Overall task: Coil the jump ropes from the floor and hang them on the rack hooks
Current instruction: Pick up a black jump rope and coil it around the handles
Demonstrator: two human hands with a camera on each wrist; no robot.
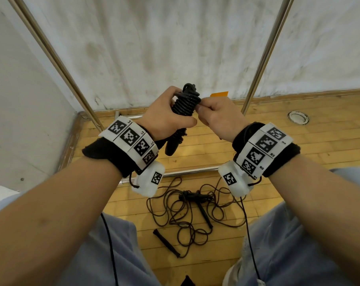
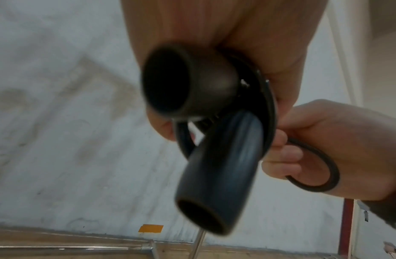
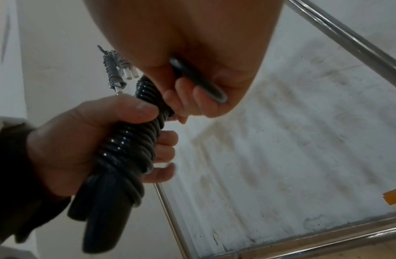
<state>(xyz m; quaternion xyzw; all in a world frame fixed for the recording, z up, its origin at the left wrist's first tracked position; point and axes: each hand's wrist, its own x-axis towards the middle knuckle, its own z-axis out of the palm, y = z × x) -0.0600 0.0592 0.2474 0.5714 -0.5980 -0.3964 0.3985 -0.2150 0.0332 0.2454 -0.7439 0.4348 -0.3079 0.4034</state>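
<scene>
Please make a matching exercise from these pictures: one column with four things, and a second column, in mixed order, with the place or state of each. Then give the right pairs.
Things
1. black jump rope wound into a tight coil
2. thin dark jump rope lying in loose tangled loops
3. small orange tape patch
4. shiny metal rack poles

Places or states
A. stuck low on the white wall
B. spread on the wooden floor
C. standing upright before the wall
D. held by the left hand and the right hand

Pairs: 1-D, 2-B, 3-A, 4-C
</scene>
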